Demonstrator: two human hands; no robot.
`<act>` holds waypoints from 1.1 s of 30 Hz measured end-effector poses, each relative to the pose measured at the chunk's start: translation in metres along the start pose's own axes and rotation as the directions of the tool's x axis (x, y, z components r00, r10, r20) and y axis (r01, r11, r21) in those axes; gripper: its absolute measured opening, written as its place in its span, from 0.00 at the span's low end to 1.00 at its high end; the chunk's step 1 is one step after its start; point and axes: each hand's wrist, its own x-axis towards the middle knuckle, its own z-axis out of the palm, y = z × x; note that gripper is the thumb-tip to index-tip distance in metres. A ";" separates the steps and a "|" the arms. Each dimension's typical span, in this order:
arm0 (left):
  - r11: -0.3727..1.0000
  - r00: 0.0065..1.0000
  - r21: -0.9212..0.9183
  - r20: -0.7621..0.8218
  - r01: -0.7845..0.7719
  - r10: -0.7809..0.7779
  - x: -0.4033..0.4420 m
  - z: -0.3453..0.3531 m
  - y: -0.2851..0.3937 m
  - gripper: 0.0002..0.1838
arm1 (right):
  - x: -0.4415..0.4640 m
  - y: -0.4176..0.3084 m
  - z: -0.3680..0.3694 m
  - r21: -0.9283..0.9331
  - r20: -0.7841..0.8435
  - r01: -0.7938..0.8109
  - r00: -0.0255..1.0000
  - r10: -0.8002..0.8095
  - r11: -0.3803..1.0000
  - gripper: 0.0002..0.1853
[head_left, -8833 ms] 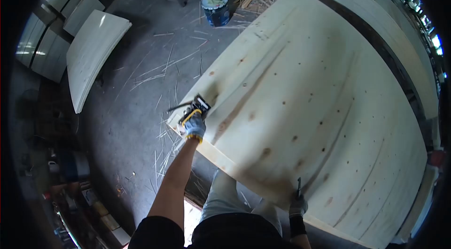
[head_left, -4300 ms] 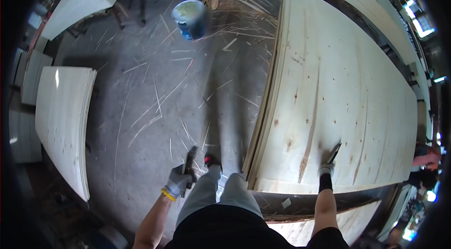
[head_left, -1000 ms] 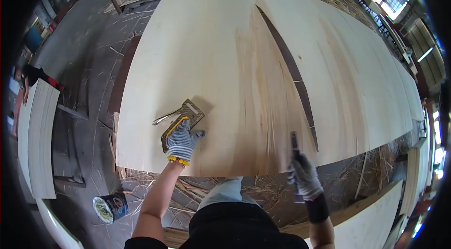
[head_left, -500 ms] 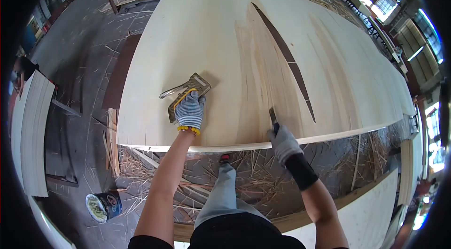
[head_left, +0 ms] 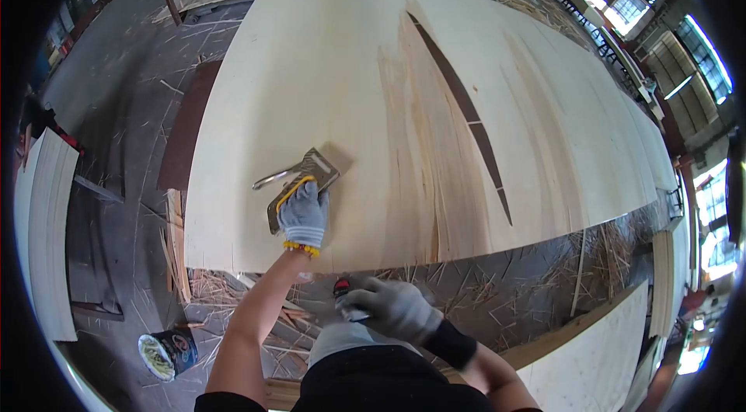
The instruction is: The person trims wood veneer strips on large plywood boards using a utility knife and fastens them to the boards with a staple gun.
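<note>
My left hand (head_left: 303, 214), in a grey-white glove, grips a metal staple gun (head_left: 325, 167) with a yellow strip and a silver lever. The tool lies on the left part of a large pale wood veneer sheet (head_left: 311, 62). My right hand (head_left: 396, 309), also gloved, is curled and blurred in front of my body, below the sheet's near edge. A knife was in it a moment before; the blade cannot be made out now. A long dark gap (head_left: 451, 74), crossed by thin light strips, runs through the veneer right of centre.
A bucket (head_left: 167, 354) with pale contents stands on the floor at lower left. Stacked sheets (head_left: 50, 233) are at far left, and another pale board (head_left: 590, 358) is at lower right. Wood scraps (head_left: 482, 288) litter the floor. My shoe (head_left: 342, 286) shows below the sheet.
My right hand has moved off the sheet's near edge, left and toward my body. The left hand stays on the staple gun. The view has shifted slightly.
</note>
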 end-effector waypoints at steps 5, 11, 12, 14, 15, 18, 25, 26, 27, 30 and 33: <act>0.994 0.998 -0.085 -0.022 -0.068 0.066 -0.004 -0.007 -0.005 0.16 | 0.047 0.067 -0.025 -0.522 0.042 0.100 0.995 -0.092 0.847 0.09; 0.965 0.950 -0.027 -0.186 -0.260 0.251 -0.011 -0.044 0.022 0.17 | 0.050 0.076 -0.067 -0.354 -0.122 0.189 0.962 -0.245 0.916 0.11; 0.966 0.963 -0.070 -0.119 -0.250 0.241 -0.023 -0.039 0.038 0.16 | 0.043 0.080 -0.076 -0.261 -0.025 0.219 0.972 -0.234 0.940 0.11; 0.894 0.940 -0.306 -0.018 -0.329 0.340 -0.048 -0.039 0.079 0.12 | 0.051 0.106 -0.099 0.130 -0.173 0.082 0.983 -0.059 0.988 0.08; 0.814 0.883 -0.489 0.165 -0.314 0.440 -0.055 -0.033 0.098 0.14 | 0.055 0.126 -0.103 0.313 -0.341 0.081 0.940 0.033 0.946 0.07; 0.949 0.775 -0.314 0.595 -0.022 0.215 -0.055 -0.039 0.178 0.21 | 0.043 0.136 -0.165 0.974 -0.067 -0.054 0.857 0.511 0.218 0.11; 0.982 0.772 -0.169 0.634 0.082 0.045 -0.056 -0.015 0.217 0.18 | 0.038 0.180 -0.165 0.947 -0.290 0.070 0.608 0.739 0.315 0.20; 0.981 0.768 -0.151 0.640 0.124 0.001 -0.054 -0.016 0.214 0.16 | 0.045 0.190 -0.163 0.952 -0.294 0.105 0.562 0.773 0.286 0.20; 0.963 0.786 -0.254 0.612 0.086 0.091 -0.051 -0.009 0.205 0.15 | 0.058 0.198 -0.164 0.955 -0.297 0.143 0.512 0.806 0.261 0.21; 0.833 0.769 -0.542 0.577 0.107 0.277 -0.038 0.003 0.161 0.12 | 0.090 0.224 -0.176 0.877 -0.439 0.383 0.398 0.805 0.290 0.22; 0.646 0.707 -0.702 0.618 0.300 0.345 -0.017 -0.005 0.138 0.11 | 0.094 0.199 -0.165 0.911 -0.381 0.310 0.381 0.842 0.272 0.22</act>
